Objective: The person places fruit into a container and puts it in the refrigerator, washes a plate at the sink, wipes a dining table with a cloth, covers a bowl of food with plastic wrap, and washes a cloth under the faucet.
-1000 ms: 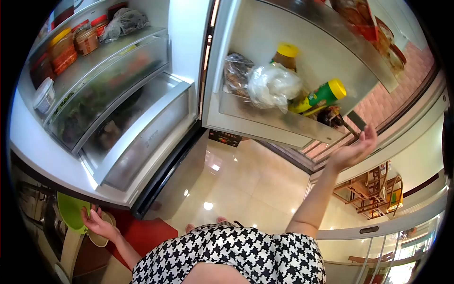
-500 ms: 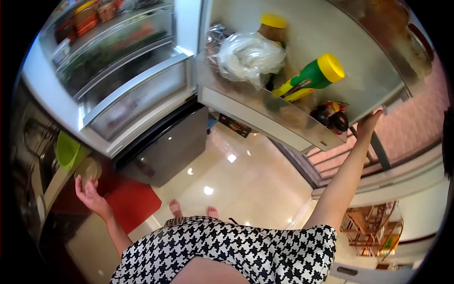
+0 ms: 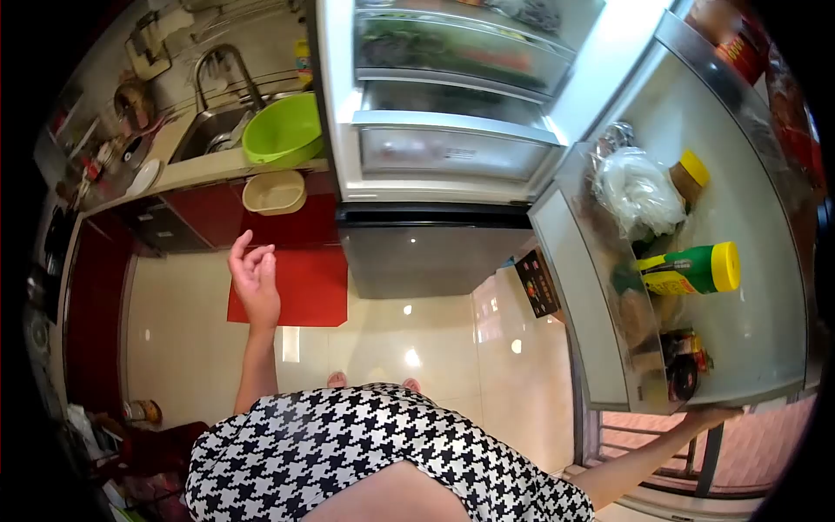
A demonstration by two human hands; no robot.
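My left hand is raised over the red mat, fingers apart and slightly curled, holding nothing. My right hand reaches to the bottom edge of the open fridge door; its fingers are hidden behind that edge. The door shelf carries a white plastic bag, a yellow-capped jar, a green bottle with a yellow cap and a dark packet. Inside the fridge, a clear drawer sits below another drawer with greens.
A green basin stands on the counter beside the sink and tap. A beige basin is below the counter edge. A dark printed box sits on the floor near the door. A red cabinet lines the left.
The view has turned left, bringing the sink and counter into sight. My right hand has moved to the door's edge, and the door has swung closer to the fridge body. My left hand remains raised.
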